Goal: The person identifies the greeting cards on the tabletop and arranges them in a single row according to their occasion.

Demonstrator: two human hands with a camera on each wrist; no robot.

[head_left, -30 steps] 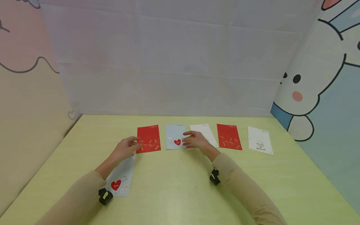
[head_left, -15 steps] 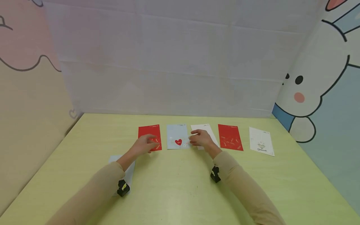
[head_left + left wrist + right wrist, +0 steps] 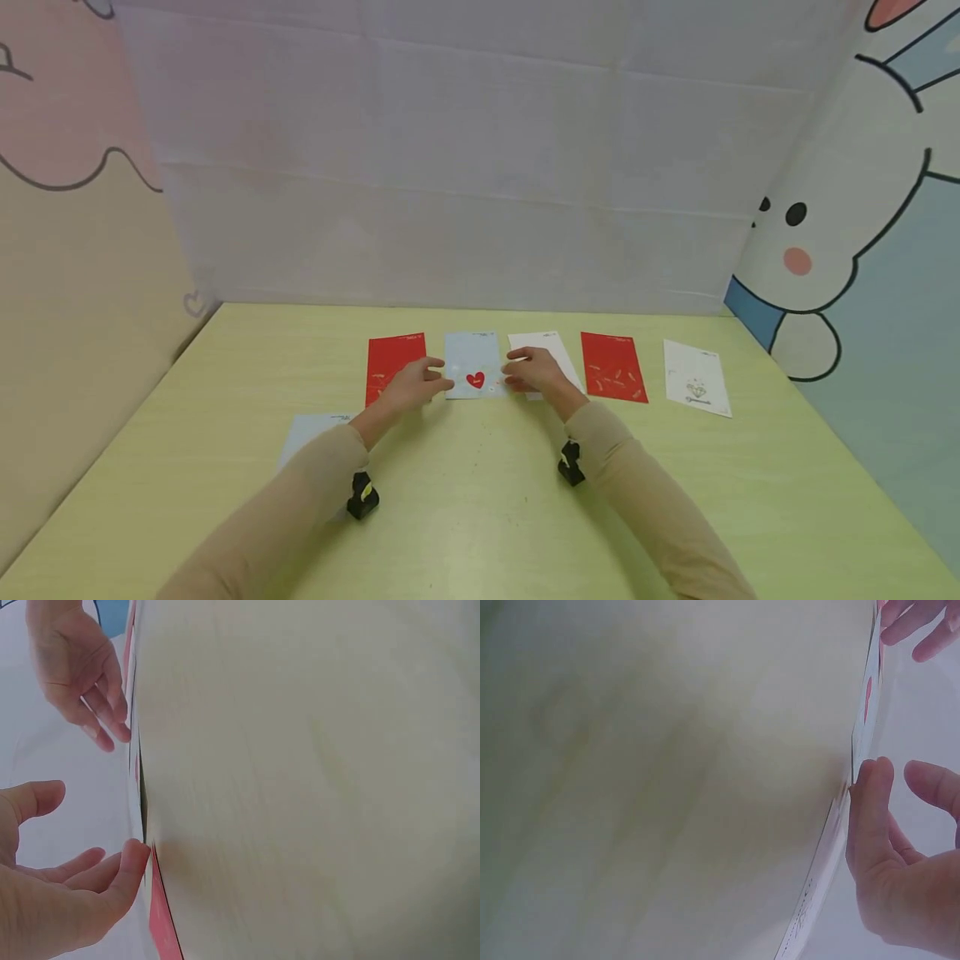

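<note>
A light blue card with a red heart (image 3: 468, 354) lies in the back row between my two hands. My left hand (image 3: 407, 388) reaches over the left red card (image 3: 384, 358), its fingertips right at the blue card's left edge. On the other side, my right hand (image 3: 542, 372) overlaps a white card (image 3: 558, 343), and its fingertips are at the blue card's lower right edge. Both wrist views show thumb and fingers apart, with the left hand (image 3: 82, 889) and the right hand (image 3: 904, 862) holding nothing.
Farther right in the row lie another red card (image 3: 613, 367) and a white card with a printed drawing (image 3: 696, 371). A second light blue card (image 3: 307, 429) lies nearer on the left, partly under my left sleeve. A white sheet (image 3: 480, 167) hangs behind the table (image 3: 480, 517).
My left hand has moved right, from the left side of the red card across to the blue card's left edge. The right hand has shifted only slightly. The cards stay in place.
</note>
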